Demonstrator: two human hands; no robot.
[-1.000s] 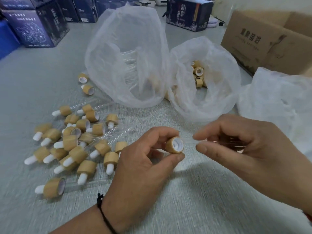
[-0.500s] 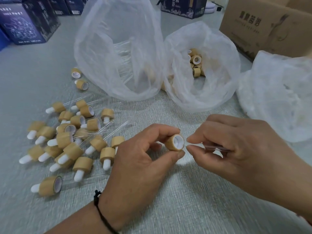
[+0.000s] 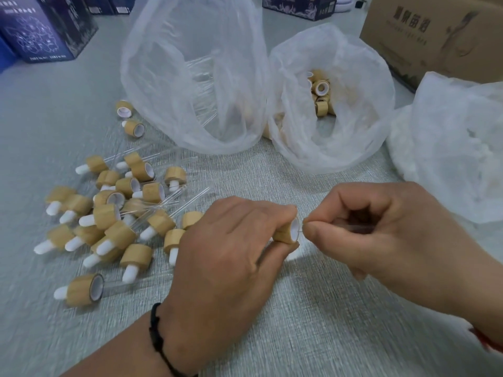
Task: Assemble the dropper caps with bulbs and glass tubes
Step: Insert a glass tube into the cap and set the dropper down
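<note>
My left hand [image 3: 231, 257] pinches a bamboo-coloured dropper cap [image 3: 287, 232] between thumb and forefinger, its white-lined open end facing right. My right hand [image 3: 386, 238] pinches a thin clear glass tube [image 3: 353, 228], whose tip meets the cap's opening. Most of the tube is hidden inside my curled fingers. A pile of several assembled droppers [image 3: 114, 216] with white bulbs and glass tubes lies on the grey table to the left.
A clear plastic bag [image 3: 174, 77] holding glass tubes stands behind the pile. Beside it, a white bag [image 3: 353, 126] holds loose caps [image 3: 322, 96]. Another white bag [image 3: 457, 148] lies at right, a cardboard box [image 3: 435, 34] behind it. Dark blue boxes [image 3: 46, 31] line the back.
My right hand moved left, bringing the tube's tip up to the cap's opening. My left hand kept its hold on the cap and turned slightly.
</note>
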